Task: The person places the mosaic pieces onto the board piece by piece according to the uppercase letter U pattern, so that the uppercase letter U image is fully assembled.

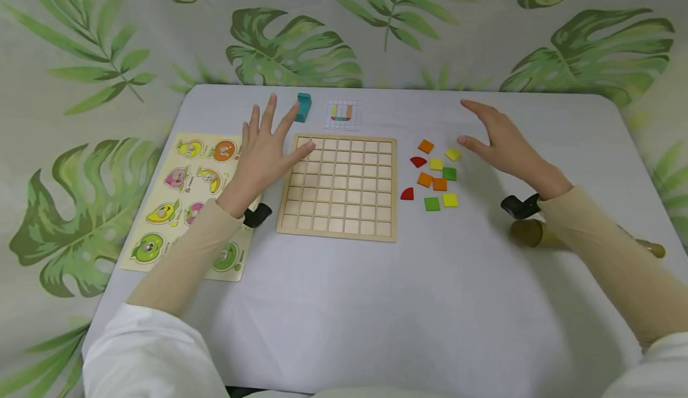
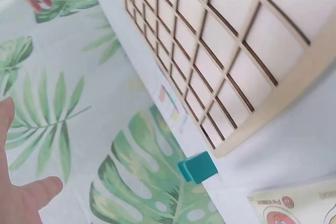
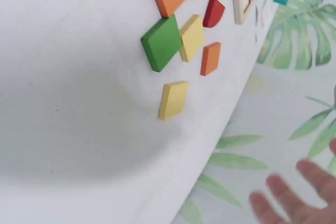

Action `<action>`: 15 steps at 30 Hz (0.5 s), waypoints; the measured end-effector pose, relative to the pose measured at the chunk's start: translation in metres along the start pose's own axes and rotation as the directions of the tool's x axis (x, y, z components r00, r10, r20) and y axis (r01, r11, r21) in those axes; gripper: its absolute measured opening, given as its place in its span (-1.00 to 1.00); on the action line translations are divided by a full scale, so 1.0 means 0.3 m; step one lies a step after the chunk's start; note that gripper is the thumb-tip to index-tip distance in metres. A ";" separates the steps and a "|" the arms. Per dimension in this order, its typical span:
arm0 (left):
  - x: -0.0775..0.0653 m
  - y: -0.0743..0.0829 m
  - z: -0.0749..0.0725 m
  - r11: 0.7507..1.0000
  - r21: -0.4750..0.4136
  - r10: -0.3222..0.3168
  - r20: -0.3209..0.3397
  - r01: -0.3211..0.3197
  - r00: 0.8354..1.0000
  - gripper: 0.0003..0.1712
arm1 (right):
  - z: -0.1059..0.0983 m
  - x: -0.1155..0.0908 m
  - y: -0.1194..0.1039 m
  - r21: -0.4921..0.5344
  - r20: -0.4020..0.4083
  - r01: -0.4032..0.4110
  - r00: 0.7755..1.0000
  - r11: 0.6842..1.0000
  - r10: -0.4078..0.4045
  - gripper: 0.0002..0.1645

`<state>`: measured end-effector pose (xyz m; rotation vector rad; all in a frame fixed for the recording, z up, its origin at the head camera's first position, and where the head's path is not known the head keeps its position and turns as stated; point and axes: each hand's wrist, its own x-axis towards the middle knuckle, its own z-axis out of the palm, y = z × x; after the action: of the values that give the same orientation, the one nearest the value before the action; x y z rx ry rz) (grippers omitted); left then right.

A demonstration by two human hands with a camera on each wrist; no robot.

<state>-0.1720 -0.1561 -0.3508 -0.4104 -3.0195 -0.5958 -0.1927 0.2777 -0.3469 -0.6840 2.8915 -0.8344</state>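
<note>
My left hand [image 1: 263, 154] hovers with spread fingers between the fruit puzzle board [image 1: 141, 219] and the wooden grid board [image 1: 337, 236], its thumb overlapping the grid's upper left corner in the head view. The grid's squares hold no tiles. Raised on the right, my right hand [image 1: 505, 144] has its fingers extended and thumb apart, holding nothing. Between that hand and the grid lie loose tiles: several orange squares [image 1: 439, 184], several yellow squares [image 1: 450, 200], two green squares [image 1: 432, 204] and two red quarter-circles [image 1: 407, 194]. In the right wrist view, a green tile [image 3: 161, 43] lies amid the others.
Behind the grid lies a pattern card [image 1: 343, 115] showing a coloured U shape. A teal holder [image 1: 303, 107] stands left of it. Under the right forearm is a brown wooden object [image 1: 529, 233], partly hidden. Leaf-patterned cloth [image 1: 292, 48] hangs behind the table's far edge.
</note>
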 end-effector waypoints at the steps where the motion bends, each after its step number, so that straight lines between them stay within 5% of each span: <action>1: -0.013 0.004 -0.004 1.000 -0.025 0.011 0.002 -0.011 1.000 -0.07 | -0.006 0.006 0.004 0.041 0.008 -0.005 1.000 0.999 0.004 -0.17; 8: -0.103 0.019 0.011 0.969 -0.247 0.048 0.104 -0.021 0.993 -0.01 | -0.049 0.041 0.044 0.345 0.068 -0.107 0.994 0.933 0.089 -0.35; 15: -0.166 0.017 0.091 0.943 -0.332 0.058 0.254 0.031 0.965 0.21 | -0.056 0.063 0.121 0.487 0.149 -0.167 0.983 0.858 0.106 -0.47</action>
<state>-0.1222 -0.1538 -0.3787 -0.5635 -3.1549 -1.1475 -0.2271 0.3053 -0.3501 -0.4446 2.4188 -1.3903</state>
